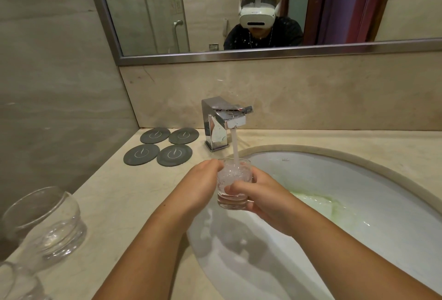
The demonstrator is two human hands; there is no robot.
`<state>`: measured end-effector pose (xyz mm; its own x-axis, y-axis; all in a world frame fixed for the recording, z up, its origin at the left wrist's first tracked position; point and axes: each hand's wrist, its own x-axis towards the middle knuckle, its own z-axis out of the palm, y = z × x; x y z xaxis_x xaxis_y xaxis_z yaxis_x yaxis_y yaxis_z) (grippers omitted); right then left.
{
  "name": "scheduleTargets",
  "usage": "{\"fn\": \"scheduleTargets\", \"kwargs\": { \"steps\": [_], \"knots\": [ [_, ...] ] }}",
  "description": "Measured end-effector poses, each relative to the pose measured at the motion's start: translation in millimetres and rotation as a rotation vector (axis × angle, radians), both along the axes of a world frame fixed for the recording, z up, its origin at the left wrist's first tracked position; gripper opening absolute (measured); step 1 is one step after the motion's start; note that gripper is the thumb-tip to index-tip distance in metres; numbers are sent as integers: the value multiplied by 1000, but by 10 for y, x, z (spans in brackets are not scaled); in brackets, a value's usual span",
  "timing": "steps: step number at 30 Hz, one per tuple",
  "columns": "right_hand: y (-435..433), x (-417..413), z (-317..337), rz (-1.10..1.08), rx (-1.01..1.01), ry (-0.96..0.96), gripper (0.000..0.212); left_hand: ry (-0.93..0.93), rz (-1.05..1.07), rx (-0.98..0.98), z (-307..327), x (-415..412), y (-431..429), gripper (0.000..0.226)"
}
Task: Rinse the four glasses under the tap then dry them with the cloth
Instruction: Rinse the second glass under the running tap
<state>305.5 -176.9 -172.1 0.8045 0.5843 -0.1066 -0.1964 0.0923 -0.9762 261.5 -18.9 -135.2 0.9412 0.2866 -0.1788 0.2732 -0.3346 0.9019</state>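
Observation:
A clear tumbler stands upright under the running chrome tap, and the stream pours into it and froths. My left hand grips its left side with the fingertips at the rim. My right hand wraps its right side, fingers curled across the front. Both hold it over the left end of the white sink. Two more clear glasses stand on the counter at the far left, one near the wall and another cut off by the bottom corner. No cloth is in view.
Several dark round coasters lie on the beige stone counter left of the tap. Greenish water pools in the sink basin toward the right. A framed mirror runs above the backsplash, and a tiled wall closes the left side.

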Motion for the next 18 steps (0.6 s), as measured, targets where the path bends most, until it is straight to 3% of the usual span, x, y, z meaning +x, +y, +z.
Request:
{"fn": "scheduleTargets", "kwargs": {
  "steps": [10,13,16,18],
  "knots": [
    [29,65,-51,84,119,178,91,68,-78,-99,49,-79,-52,32],
    [19,56,-41,115,119,182,93,8,-86,-97,64,-115,-80,21],
    [6,45,-31,130,175,240,93,-51,-97,-38,80,-135,-92,42],
    [3,26,-10,117,176,259,89,-89,-68,-25,101,-159,-109,38]
  ]
}}
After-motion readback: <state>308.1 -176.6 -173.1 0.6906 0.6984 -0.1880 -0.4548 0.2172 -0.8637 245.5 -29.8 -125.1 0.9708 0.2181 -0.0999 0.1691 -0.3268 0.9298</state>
